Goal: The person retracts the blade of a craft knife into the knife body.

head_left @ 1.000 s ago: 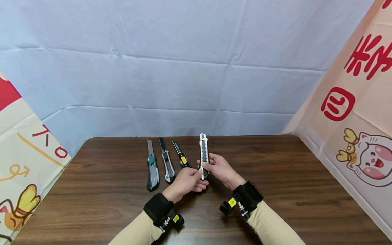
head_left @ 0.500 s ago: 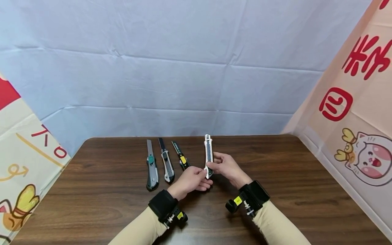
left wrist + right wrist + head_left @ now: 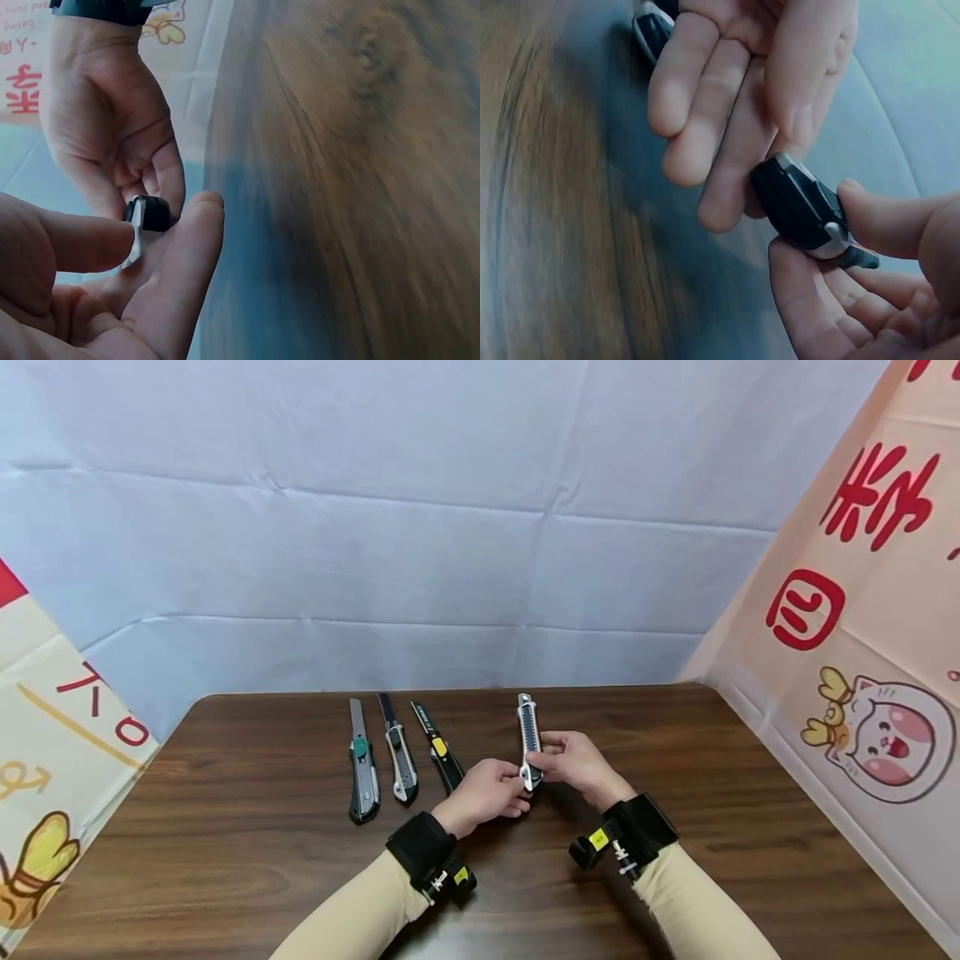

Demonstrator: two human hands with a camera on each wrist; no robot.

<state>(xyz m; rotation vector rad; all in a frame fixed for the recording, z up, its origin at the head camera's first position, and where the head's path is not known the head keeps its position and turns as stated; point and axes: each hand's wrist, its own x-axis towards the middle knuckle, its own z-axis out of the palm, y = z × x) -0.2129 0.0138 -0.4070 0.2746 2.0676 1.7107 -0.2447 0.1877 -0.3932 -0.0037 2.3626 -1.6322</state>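
In the head view, a silver-and-black snap-off utility knife (image 3: 528,727) is held up over the table, its head pointing away. My right hand (image 3: 581,766) pinches its lower body from the right, thumb on the front and fingers behind. At the bottom end, my left hand (image 3: 487,795) pinches the handle between thumb and fingers. The right wrist view shows the black butt end of the knife (image 3: 799,202) between both hands, the left fingers stretched out beside it. In the left wrist view my left thumb (image 3: 90,238) lies against the knife's edge.
Left of the hands, a grey-green utility knife (image 3: 363,768), a silver-black one (image 3: 401,760) and a black-yellow one (image 3: 438,747) lie in a row with blades out. The brown wooden table (image 3: 225,860) ends at a pale blue cloth (image 3: 420,560). Printed cloths hang at both sides.
Both hands have moved right together with the held knife, away from the row of knives. The knife has tipped slightly, and more of the black-yellow knife shows. The head view has shifted a little.
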